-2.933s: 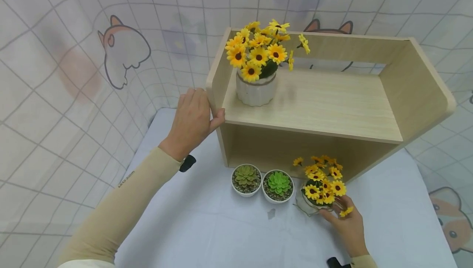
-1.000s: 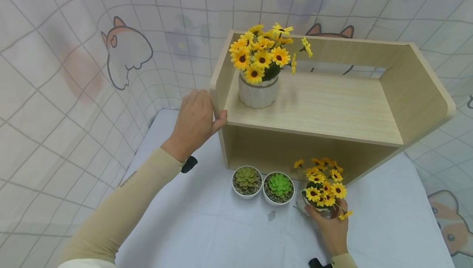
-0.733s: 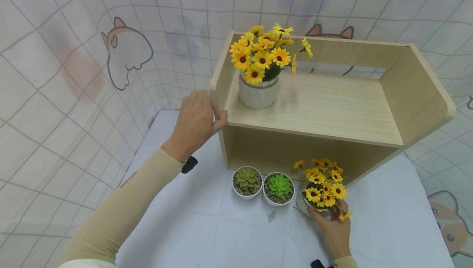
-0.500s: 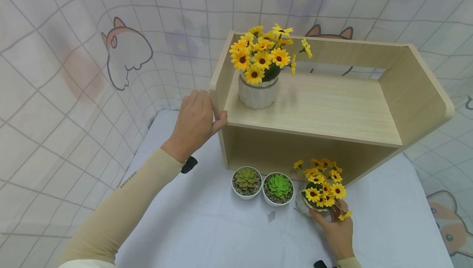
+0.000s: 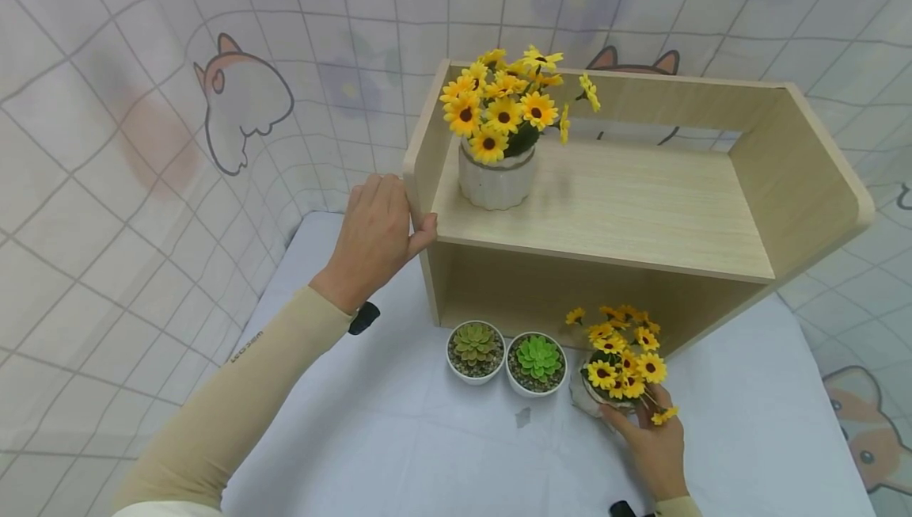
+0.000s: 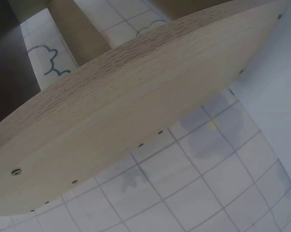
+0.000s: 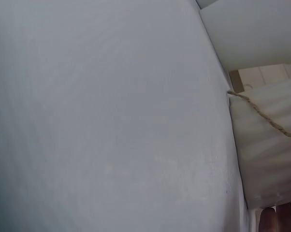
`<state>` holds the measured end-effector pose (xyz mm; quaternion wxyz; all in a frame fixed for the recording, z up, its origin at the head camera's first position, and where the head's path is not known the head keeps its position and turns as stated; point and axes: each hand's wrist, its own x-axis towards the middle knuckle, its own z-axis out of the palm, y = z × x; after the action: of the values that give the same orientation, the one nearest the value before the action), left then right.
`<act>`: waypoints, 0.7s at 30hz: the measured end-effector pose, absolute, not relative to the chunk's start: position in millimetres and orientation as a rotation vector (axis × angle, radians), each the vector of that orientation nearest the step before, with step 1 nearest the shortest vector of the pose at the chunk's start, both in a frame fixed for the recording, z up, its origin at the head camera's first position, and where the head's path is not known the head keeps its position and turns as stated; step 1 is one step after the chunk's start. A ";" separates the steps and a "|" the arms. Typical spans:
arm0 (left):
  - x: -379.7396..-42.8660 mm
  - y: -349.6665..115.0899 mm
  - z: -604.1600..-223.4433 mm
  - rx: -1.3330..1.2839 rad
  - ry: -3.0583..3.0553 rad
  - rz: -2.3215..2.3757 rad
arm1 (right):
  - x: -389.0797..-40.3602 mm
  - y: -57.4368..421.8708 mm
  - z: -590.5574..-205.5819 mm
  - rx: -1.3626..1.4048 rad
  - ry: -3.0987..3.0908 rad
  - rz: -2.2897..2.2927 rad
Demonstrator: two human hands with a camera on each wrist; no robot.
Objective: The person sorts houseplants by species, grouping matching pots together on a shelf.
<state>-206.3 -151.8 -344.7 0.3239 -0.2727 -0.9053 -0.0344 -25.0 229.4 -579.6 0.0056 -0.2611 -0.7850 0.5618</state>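
Observation:
My left hand [image 5: 374, 232] grips the left side panel of a light wooden two-tier shelf [image 5: 655, 208], thumb at its front edge. In the left wrist view the outer face of that side panel [image 6: 116, 116] fills the middle. At the lower right, my right hand [image 5: 655, 446] holds a pot of yellow artificial sunflowers [image 5: 620, 359] by its near right side, in front of the shelf. The right wrist view shows the pale pot [image 7: 261, 159] with a twine cord, and my fingertips [image 7: 281, 220] at its edge. A similar potted sunflower plant [image 5: 496, 176] stands at the upper tier's left end.
Two small white pots with succulents, one dull green [image 5: 475, 351] and one bright green [image 5: 537, 363], stand left of the held pot. A white cloth [image 5: 427, 446] covers the table. Behind hangs a checked curtain [image 5: 342, 50] with cartoon animals.
Since the oldest frame my right hand has moved left, closer round the sunflower pot, then slid slightly right lately. The pot stays in nearly the same place. My left hand keeps its hold.

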 end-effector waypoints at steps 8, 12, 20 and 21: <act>-206.6 -152.2 -344.3 -0.717 -2.388 -0.096 | -26.4 230.7 -578.5 -0.786 -2.494 1.708; -206.9 -152.1 -345.2 -0.718 -2.384 -0.105 | -25.9 229.3 -577.5 -0.797 -2.498 1.670; -207.5 -152.0 -345.6 -0.718 -2.368 -0.096 | -25.2 230.6 -575.9 -0.819 -2.452 1.677; -207.7 -152.3 -345.6 -0.718 -2.363 -0.096 | -25.3 231.1 -574.7 -0.824 -2.449 1.682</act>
<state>-207.7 -152.3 -345.6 0.3289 -0.2744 -0.9029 -0.0368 -25.3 231.1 -574.7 0.0295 -0.2671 -0.7940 0.5454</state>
